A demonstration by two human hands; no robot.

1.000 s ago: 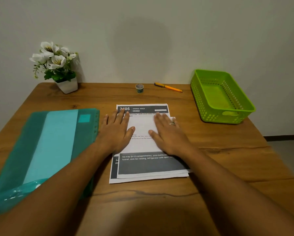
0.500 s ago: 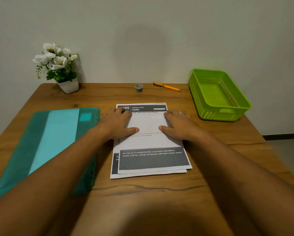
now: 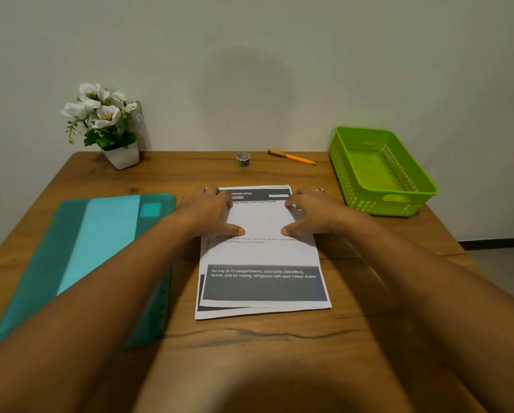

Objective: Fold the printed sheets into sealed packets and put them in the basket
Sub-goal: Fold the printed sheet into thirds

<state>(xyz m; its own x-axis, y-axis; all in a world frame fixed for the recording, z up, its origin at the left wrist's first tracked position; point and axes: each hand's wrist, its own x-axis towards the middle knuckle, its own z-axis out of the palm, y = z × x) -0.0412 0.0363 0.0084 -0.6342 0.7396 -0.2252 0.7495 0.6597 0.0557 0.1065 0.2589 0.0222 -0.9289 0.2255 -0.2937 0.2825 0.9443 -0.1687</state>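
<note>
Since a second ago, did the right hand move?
Yes. The right hand slid outward to the right edge of the paper, nearer the green basket.

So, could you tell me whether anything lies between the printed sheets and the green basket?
Nothing visible does: only bare table lies between the printed sheets and the green basket. The tape roll and pen lie farther back, off that path.
</note>
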